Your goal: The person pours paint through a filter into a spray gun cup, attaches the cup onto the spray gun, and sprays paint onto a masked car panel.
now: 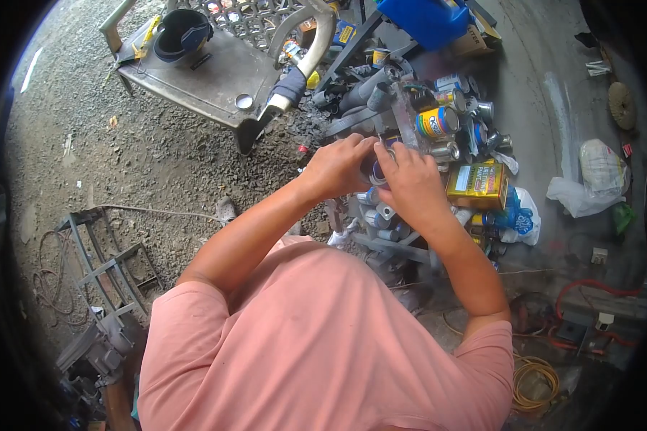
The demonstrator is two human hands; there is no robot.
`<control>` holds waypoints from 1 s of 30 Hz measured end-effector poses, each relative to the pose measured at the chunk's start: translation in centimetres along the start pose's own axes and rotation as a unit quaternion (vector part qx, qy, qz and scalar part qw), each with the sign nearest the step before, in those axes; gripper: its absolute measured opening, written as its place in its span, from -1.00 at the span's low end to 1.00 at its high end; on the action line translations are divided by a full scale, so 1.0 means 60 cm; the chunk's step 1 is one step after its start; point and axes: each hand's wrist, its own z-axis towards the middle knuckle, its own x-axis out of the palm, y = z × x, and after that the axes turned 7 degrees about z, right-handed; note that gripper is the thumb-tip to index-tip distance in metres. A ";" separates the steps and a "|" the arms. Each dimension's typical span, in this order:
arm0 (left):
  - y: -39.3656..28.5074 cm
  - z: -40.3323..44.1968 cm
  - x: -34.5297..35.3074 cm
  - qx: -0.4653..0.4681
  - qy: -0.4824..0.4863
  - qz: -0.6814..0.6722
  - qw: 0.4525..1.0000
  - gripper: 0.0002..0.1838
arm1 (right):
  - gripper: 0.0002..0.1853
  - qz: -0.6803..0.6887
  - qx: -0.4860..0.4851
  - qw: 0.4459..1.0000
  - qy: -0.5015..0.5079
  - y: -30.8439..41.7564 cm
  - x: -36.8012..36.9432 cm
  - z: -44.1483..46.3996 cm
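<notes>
Between my two hands is a small metal can [376, 172], mostly covered by fingers, so its label and contents cannot be made out. My left hand [339, 167] curls around its left side. On the other side my right hand [408, 179] is closed on it, fingers bent over the top edge. Just beyond my right hand, a yellow and blue paint can [437, 122] lies tilted among other tins. A rectangular yellow paint tin [477, 185] stands to the right of my right wrist.
A worn plastic chair [216, 82] at the upper left holds a dark welding helmet [182, 37] and a round lid [244, 101]. A blue jug [428, 20] is at the top. Metal frames [111, 266] lie on gravel; a coiled yellow hose [535, 384] lies lower right.
</notes>
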 end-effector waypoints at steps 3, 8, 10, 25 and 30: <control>-0.002 0.000 -0.002 0.001 0.003 0.000 1.000 -0.08 | -0.11 0.000 0.002 1.000 0.003 0.001 -0.003 0.000; 0.001 -0.002 0.001 0.007 -0.004 -0.003 1.000 -0.08 | -0.09 -0.005 0.004 1.000 0.009 0.003 -0.007 -0.001; 0.000 -0.002 0.001 0.008 -0.006 -0.004 1.000 -0.09 | -0.08 -0.007 0.004 1.000 0.008 0.004 -0.008 -0.002; 0.003 -0.004 0.004 0.015 -0.009 -0.001 1.000 -0.10 | -0.06 -0.006 0.005 1.000 0.014 0.007 -0.012 -0.001; 0.002 -0.002 0.003 0.015 -0.006 -0.005 1.000 -0.10 | -0.06 -0.009 0.006 1.000 0.016 0.007 -0.012 -0.001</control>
